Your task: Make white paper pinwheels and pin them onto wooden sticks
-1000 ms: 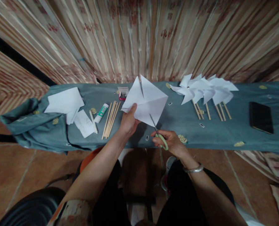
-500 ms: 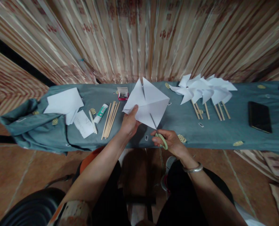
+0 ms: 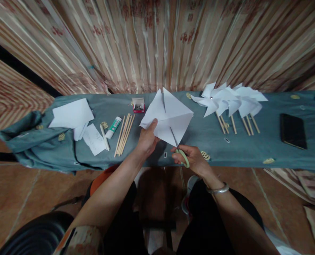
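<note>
A square sheet of white paper [image 3: 177,115] is held up over the table, a corner toward me, with a slit running in from its far corner. My left hand [image 3: 147,138] pinches its left side, thumb on top and fingers underneath. My right hand [image 3: 190,157] grips a pair of scissors [image 3: 183,157] by light green handles. The blades lie at the paper's near corner and point inward; whether they are parted is hard to see.
Left on the green cloth [image 3: 253,152] lie wooden sticks [image 3: 124,136], a glue stick [image 3: 113,127], a white pen [image 3: 104,137], paper sheets [image 3: 72,114] and a small box of metal pins [image 3: 138,105]. Rightward lie several paper pinwheels [image 3: 230,101] on sticks and a black phone [image 3: 293,131].
The paper and my left hand have shifted slightly to the right. The scissors remain at the near corner, and my right hand has barely moved.
</note>
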### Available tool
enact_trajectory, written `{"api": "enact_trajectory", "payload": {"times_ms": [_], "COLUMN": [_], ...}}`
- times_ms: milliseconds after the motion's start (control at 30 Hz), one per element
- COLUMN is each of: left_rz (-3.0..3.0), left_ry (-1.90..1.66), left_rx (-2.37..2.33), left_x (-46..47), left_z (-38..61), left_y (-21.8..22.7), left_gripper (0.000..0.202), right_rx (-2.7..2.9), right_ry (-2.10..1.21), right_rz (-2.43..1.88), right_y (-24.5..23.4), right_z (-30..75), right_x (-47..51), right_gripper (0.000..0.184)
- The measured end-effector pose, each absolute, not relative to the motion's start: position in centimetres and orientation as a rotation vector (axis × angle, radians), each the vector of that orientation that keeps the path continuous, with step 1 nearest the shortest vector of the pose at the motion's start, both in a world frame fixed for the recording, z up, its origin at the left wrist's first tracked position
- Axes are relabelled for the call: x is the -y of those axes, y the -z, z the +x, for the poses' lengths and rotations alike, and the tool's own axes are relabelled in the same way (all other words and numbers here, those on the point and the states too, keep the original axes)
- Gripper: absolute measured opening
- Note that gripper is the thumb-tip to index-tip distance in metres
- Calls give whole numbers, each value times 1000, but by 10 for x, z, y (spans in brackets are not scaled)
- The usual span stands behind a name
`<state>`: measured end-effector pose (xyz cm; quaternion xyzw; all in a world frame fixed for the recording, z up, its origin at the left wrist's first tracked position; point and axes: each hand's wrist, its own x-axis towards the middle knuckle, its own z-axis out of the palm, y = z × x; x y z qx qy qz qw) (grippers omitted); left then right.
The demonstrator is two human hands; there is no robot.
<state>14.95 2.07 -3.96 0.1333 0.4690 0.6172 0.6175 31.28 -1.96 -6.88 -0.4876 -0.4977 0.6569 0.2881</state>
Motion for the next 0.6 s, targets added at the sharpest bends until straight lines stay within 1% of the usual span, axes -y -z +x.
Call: {"api": "enact_trajectory", "payload": {"times_ms": [600], "left_rz": [287], "left_ry": [-1423], "left_rx": [-1044], "left_x": [-18], "left_z": [151], "left_y": [43], "left_gripper": [17], "right_rx": [1329], "right_ry": [-1726], "right_rz": [-1291], "right_y": [72], "right_z": [311], "right_x": [19], "right_gripper": [42]}}
